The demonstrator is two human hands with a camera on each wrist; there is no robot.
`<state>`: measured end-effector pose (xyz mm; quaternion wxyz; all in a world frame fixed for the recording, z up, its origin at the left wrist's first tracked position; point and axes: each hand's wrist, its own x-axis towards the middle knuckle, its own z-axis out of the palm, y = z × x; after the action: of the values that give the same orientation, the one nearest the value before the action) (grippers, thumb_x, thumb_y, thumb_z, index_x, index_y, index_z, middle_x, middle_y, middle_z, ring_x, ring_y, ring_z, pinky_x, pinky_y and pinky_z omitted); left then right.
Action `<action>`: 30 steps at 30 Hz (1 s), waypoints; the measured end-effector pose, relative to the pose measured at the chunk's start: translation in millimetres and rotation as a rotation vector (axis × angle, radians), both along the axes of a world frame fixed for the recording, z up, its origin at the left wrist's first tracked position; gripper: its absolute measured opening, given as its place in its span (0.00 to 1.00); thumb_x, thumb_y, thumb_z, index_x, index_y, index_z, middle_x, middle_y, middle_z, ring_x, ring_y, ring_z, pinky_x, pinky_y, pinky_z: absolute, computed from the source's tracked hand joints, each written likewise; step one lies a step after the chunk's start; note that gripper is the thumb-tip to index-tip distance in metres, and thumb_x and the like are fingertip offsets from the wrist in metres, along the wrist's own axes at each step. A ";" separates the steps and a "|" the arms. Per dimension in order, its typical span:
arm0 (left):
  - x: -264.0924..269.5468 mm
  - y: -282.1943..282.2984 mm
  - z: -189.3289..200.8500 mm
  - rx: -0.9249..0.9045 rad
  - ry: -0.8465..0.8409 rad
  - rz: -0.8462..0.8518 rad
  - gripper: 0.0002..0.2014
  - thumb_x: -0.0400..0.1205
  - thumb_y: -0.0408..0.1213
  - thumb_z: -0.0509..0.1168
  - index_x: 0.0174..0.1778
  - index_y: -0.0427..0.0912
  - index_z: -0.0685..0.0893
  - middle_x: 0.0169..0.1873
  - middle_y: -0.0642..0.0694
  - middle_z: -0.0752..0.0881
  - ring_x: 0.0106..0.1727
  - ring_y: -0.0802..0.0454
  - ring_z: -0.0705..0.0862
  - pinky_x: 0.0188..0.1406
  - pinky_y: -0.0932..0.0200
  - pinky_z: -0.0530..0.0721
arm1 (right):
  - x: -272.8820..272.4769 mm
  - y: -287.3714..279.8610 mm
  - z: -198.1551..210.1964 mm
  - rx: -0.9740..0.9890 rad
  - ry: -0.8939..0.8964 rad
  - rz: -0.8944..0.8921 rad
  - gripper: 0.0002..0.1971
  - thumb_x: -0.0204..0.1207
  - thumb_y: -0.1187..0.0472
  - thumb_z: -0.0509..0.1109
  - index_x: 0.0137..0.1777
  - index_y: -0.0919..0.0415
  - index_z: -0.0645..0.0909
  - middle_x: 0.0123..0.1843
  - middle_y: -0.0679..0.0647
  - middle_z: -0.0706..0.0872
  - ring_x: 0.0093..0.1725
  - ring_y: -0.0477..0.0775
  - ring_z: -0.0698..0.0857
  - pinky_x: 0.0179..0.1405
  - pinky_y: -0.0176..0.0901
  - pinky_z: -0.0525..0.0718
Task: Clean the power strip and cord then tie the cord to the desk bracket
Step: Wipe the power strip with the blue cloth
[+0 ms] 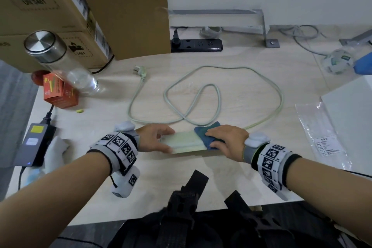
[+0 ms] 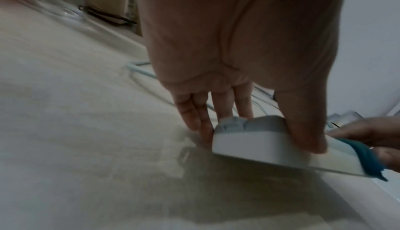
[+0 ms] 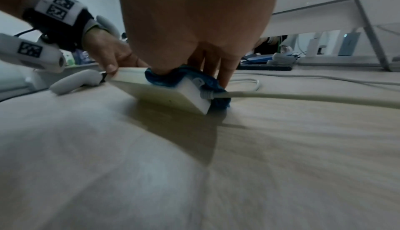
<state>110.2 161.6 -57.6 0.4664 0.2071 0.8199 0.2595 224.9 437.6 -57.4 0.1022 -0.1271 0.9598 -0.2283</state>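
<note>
A white power strip (image 1: 185,143) lies near the desk's front edge, its near side tipped up off the wood. My left hand (image 1: 170,140) grips its left end, fingers behind and thumb in front (image 2: 303,131). My right hand (image 1: 216,137) holds a blue cloth (image 1: 203,137) wrapped over the strip's right end (image 3: 190,93), where the cord leaves it. The pale cord (image 1: 216,96) lies in loose loops behind the strip and ends in a plug (image 1: 141,72). A grey metal desk bracket (image 1: 263,26) stands at the back by the wall.
A black power strip (image 1: 197,45) lies under the bracket. Cardboard boxes (image 1: 60,6), a glass bottle with a steel lid (image 1: 60,62) and an orange box (image 1: 58,92) crowd the back left. A power adapter (image 1: 34,143) lies left; a plastic bag (image 1: 322,137) and white box (image 1: 354,110) right.
</note>
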 end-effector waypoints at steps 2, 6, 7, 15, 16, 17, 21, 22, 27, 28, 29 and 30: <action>-5.4 0.5 6.2 -0.032 0.020 -0.048 0.29 0.75 0.49 0.74 0.72 0.54 0.76 0.67 0.58 0.78 0.69 0.58 0.75 0.64 0.64 0.69 | -10.7 -3.2 5.1 0.027 -0.132 -0.093 0.18 0.79 0.48 0.58 0.61 0.52 0.84 0.57 0.51 0.88 0.56 0.58 0.84 0.52 0.51 0.82; -2.2 3.0 9.0 -0.077 0.311 -0.148 0.37 0.68 0.64 0.71 0.73 0.58 0.73 0.67 0.57 0.77 0.68 0.52 0.74 0.68 0.51 0.74 | -30.1 -7.1 11.6 -0.021 -0.204 -0.253 0.11 0.83 0.53 0.61 0.57 0.45 0.85 0.47 0.46 0.86 0.46 0.53 0.82 0.40 0.41 0.73; 1.1 3.9 7.8 -0.092 0.386 -0.159 0.36 0.70 0.63 0.70 0.74 0.57 0.72 0.66 0.55 0.78 0.67 0.51 0.75 0.66 0.50 0.75 | -33.5 -6.9 12.5 -0.025 -0.222 -0.282 0.11 0.83 0.53 0.61 0.57 0.45 0.85 0.45 0.46 0.85 0.45 0.53 0.82 0.40 0.40 0.73; 5.4 4.1 -3.0 -0.117 0.514 -0.041 0.22 0.77 0.54 0.66 0.69 0.61 0.78 0.54 0.47 0.85 0.52 0.48 0.83 0.49 0.56 0.80 | -20.4 0.2 22.2 -0.198 0.277 -0.121 0.11 0.81 0.62 0.63 0.49 0.61 0.88 0.45 0.59 0.90 0.48 0.56 0.83 0.45 0.46 0.80; 4.6 3.6 -3.0 -0.099 0.492 -0.030 0.22 0.77 0.53 0.66 0.69 0.61 0.78 0.53 0.48 0.85 0.53 0.49 0.83 0.48 0.57 0.79 | -12.6 5.1 16.1 -0.155 0.339 0.013 0.14 0.83 0.60 0.61 0.51 0.64 0.88 0.51 0.62 0.90 0.54 0.57 0.82 0.52 0.46 0.81; 3.2 2.9 -2.8 -0.071 0.468 -0.010 0.22 0.77 0.52 0.68 0.68 0.60 0.79 0.53 0.48 0.86 0.52 0.50 0.83 0.48 0.59 0.77 | -4.9 10.8 7.6 -0.085 0.349 0.122 0.19 0.86 0.55 0.57 0.56 0.65 0.87 0.58 0.64 0.88 0.62 0.58 0.81 0.61 0.47 0.81; -0.8 1.8 -7.0 0.021 0.388 0.084 0.20 0.74 0.50 0.72 0.63 0.59 0.83 0.48 0.53 0.87 0.45 0.57 0.81 0.43 0.64 0.73 | 7.4 21.3 -18.8 0.083 0.281 0.220 0.26 0.88 0.48 0.47 0.75 0.65 0.70 0.76 0.62 0.74 0.78 0.61 0.67 0.79 0.50 0.64; -0.6 2.9 -7.4 0.035 0.384 0.104 0.20 0.73 0.50 0.73 0.62 0.60 0.84 0.47 0.55 0.88 0.45 0.57 0.83 0.42 0.64 0.74 | 5.5 15.7 -20.2 0.085 0.278 0.219 0.26 0.88 0.49 0.47 0.76 0.66 0.67 0.77 0.63 0.72 0.79 0.61 0.65 0.80 0.51 0.60; 0.7 0.9 -14.6 0.056 0.331 0.168 0.13 0.72 0.47 0.75 0.52 0.51 0.88 0.41 0.53 0.90 0.42 0.53 0.86 0.39 0.61 0.80 | -18.7 -50.2 -33.0 0.001 0.338 0.310 0.22 0.82 0.59 0.57 0.75 0.65 0.69 0.75 0.63 0.76 0.76 0.66 0.72 0.79 0.59 0.62; 0.2 1.9 -14.4 0.025 0.326 0.147 0.12 0.74 0.46 0.74 0.50 0.47 0.87 0.42 0.50 0.90 0.43 0.50 0.87 0.41 0.59 0.82 | -22.9 -65.7 -34.0 -0.014 0.351 0.339 0.22 0.81 0.60 0.57 0.74 0.65 0.69 0.74 0.64 0.78 0.74 0.67 0.74 0.77 0.61 0.65; -0.4 3.8 -13.3 -0.024 0.333 0.105 0.10 0.76 0.44 0.71 0.48 0.43 0.86 0.43 0.47 0.90 0.45 0.47 0.87 0.42 0.57 0.82 | -27.1 -79.4 -34.9 -0.022 0.365 0.361 0.22 0.80 0.62 0.57 0.73 0.66 0.69 0.72 0.64 0.79 0.72 0.68 0.77 0.73 0.65 0.68; -0.9 5.3 -10.8 -0.087 0.338 0.054 0.08 0.80 0.43 0.67 0.46 0.41 0.83 0.46 0.44 0.89 0.48 0.44 0.87 0.44 0.57 0.80 | -31.3 -90.2 -34.9 -0.025 0.370 0.370 0.21 0.79 0.64 0.59 0.72 0.67 0.71 0.70 0.65 0.81 0.70 0.70 0.78 0.69 0.68 0.70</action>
<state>109.3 166.9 -68.5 0.3234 0.2051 0.9024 0.1978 193.6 347.4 -92.3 -0.0366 -0.3413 0.9197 -0.1905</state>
